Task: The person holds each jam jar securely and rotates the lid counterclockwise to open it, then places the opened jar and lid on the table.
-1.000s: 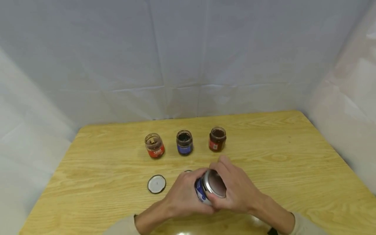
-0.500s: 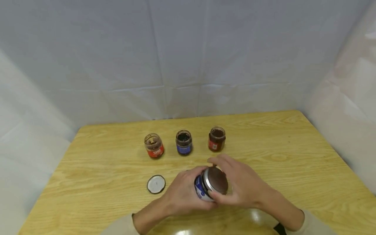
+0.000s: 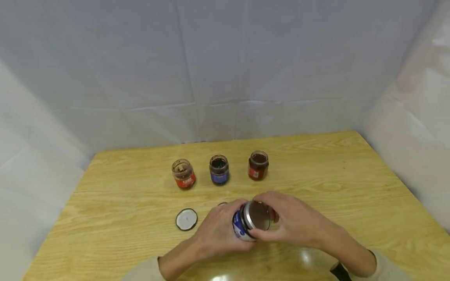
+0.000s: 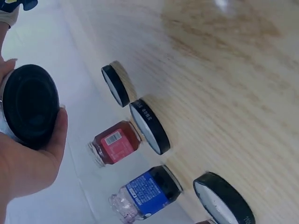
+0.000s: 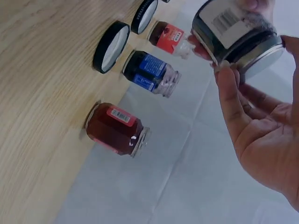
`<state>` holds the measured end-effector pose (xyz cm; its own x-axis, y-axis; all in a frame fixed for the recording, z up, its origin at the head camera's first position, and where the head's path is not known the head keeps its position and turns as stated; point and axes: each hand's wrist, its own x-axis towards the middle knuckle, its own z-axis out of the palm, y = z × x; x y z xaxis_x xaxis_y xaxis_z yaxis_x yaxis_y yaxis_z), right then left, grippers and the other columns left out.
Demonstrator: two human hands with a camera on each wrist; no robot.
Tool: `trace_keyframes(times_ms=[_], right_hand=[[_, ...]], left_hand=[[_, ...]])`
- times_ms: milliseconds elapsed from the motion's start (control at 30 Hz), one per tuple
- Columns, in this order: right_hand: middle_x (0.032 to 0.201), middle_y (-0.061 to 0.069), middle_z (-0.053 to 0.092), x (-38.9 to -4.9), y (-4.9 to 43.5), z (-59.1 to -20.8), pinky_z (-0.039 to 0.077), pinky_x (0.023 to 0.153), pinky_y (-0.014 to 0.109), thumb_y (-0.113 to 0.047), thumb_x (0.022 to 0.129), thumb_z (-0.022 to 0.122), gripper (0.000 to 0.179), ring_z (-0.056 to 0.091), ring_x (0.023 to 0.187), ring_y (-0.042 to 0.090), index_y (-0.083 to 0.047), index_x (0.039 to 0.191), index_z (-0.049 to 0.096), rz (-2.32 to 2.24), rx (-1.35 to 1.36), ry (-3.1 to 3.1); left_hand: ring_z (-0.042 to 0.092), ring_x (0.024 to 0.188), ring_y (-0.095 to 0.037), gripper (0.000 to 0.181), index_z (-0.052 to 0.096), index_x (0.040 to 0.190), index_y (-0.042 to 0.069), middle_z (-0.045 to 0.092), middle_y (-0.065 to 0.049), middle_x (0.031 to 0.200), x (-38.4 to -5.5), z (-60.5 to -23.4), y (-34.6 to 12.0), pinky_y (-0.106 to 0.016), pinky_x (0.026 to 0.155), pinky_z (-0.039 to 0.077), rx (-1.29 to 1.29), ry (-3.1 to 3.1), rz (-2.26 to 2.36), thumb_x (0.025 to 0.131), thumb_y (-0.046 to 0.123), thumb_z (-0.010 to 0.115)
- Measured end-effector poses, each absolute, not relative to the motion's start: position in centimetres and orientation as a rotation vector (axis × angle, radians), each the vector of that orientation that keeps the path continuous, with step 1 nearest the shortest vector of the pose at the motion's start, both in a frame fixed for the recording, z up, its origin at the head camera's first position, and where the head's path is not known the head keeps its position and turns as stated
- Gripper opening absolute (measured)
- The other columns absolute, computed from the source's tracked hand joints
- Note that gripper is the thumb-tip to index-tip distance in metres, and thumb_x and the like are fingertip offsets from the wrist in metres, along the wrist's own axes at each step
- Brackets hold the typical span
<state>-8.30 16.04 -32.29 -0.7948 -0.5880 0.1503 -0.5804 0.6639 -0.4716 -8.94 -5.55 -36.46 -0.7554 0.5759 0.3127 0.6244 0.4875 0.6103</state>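
In the head view my left hand (image 3: pixel 219 228) grips a jar (image 3: pixel 240 226) with a blue and white label, tilted above the table. Its lid (image 3: pixel 259 215), brown on top with a silver rim, faces right. My right hand (image 3: pixel 299 222) pinches that lid, thumb at the lower edge and fingers at the far side. The right wrist view shows a barcode label on the held jar (image 5: pixel 226 21) and the silver lid (image 5: pixel 259 56) against the right fingers. From the left wrist, the jar's dark round base (image 4: pixel 30 105) shows, with the left hand (image 4: pixel 32 163) around it.
Three lidless jars stand behind the hands: a red-labelled one (image 3: pixel 184 175), a blue-labelled one (image 3: pixel 219 171) and a dark red one (image 3: pixel 258 166). A lid (image 3: pixel 186 219) lies upturned on the wooden table (image 3: pixel 123 218). The left wrist view shows more lids (image 4: pixel 149 127).
My right hand has loosened and turned around the lid, its fingers lifting off the far edge and coming back at the far right side. The left hand stays around the jar.
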Motion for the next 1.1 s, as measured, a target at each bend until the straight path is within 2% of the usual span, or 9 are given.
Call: trace_keyframes(times_ms=[167,267,333,433,567,700,967,1100], right_hand=[[0.110,-0.014,0.054,-8.8,16.6,-32.0,0.050,0.077,0.026,-0.057,0.083,0.066,0.061,0.053,0.091,0.002,-0.021,0.130,0.055,-0.756,-1.133,2.720],[0.115,-0.015,0.053,-9.0,16.9,-31.8,0.050,0.083,0.029,-0.058,0.084,0.064,0.062,0.052,0.098,0.003,-0.024,0.134,0.052,-0.722,-1.157,2.666],[0.121,-0.014,0.053,-9.0,17.0,-31.8,0.048,0.088,0.032,-0.062,0.083,0.061,0.066,0.051,0.105,0.004,-0.024,0.136,0.050,-0.690,-1.127,2.670],[0.126,-0.009,0.054,-8.8,16.7,-31.7,0.048,0.087,0.034,-0.069,0.081,0.057,0.076,0.054,0.103,0.007,-0.020,0.139,0.048,-0.669,-0.993,2.699],[0.114,-0.009,0.058,-8.3,16.1,-31.6,0.050,0.075,0.029,-0.074,0.079,0.053,0.075,0.057,0.088,0.007,-0.019,0.130,0.053,-0.676,-0.829,2.722],[0.105,-0.013,0.058,-8.3,15.9,-31.6,0.049,0.073,0.027,-0.072,0.080,0.055,0.069,0.056,0.086,0.004,-0.019,0.125,0.058,-0.685,-0.850,2.711],[0.124,-0.015,0.051,-8.9,16.7,-31.8,0.048,0.089,0.031,-0.060,0.083,0.064,0.065,0.051,0.106,0.003,-0.027,0.138,0.049,-0.719,-1.099,2.599],[0.130,-0.011,0.049,-8.7,16.5,-31.8,0.049,0.085,0.032,-0.068,0.081,0.057,0.078,0.054,0.102,0.004,-0.024,0.144,0.042,-0.699,-0.968,2.618]], left_hand=[[0.057,0.083,-0.003,0.074,0.057,0.127,0.015,0.063,0.008,0.100,-8.9,-36.8,-5.8,-0.021,0.073,0.049,-1.062,-2.729,-1.256,0.063,0.037,0.086],[0.057,0.084,-0.003,0.077,0.054,0.131,0.017,0.063,0.008,0.103,-8.8,-37.1,-5.9,-0.020,0.073,0.049,-1.072,-2.743,-1.294,0.064,0.038,0.085],[0.057,0.085,-0.003,0.077,0.054,0.131,0.017,0.063,0.008,0.104,-8.8,-37.3,-6.0,-0.020,0.074,0.049,-1.073,-2.740,-1.280,0.064,0.039,0.085],[0.057,0.083,-0.003,0.075,0.055,0.129,0.016,0.063,0.008,0.102,-8.7,-37.5,-5.9,-0.020,0.072,0.049,-1.052,-2.735,-1.225,0.064,0.038,0.085],[0.056,0.078,-0.003,0.069,0.058,0.123,0.015,0.063,0.008,0.097,-8.8,-37.4,-5.9,-0.019,0.067,0.048,-1.014,-2.736,-1.168,0.063,0.035,0.084],[0.055,0.075,-0.002,0.066,0.059,0.120,0.015,0.062,0.009,0.093,-8.8,-37.4,-5.9,-0.018,0.064,0.047,-1.023,-2.751,-1.185,0.063,0.034,0.084],[0.057,0.083,-0.002,0.074,0.055,0.129,0.018,0.061,0.011,0.099,-9.0,-37.6,-6.3,-0.019,0.071,0.049,-1.105,-2.772,-1.322,0.065,0.041,0.083],[0.056,0.081,-0.002,0.073,0.056,0.127,0.017,0.061,0.011,0.097,-9.0,-37.7,-6.4,-0.019,0.069,0.049,-1.085,-2.777,-1.291,0.065,0.042,0.083]])
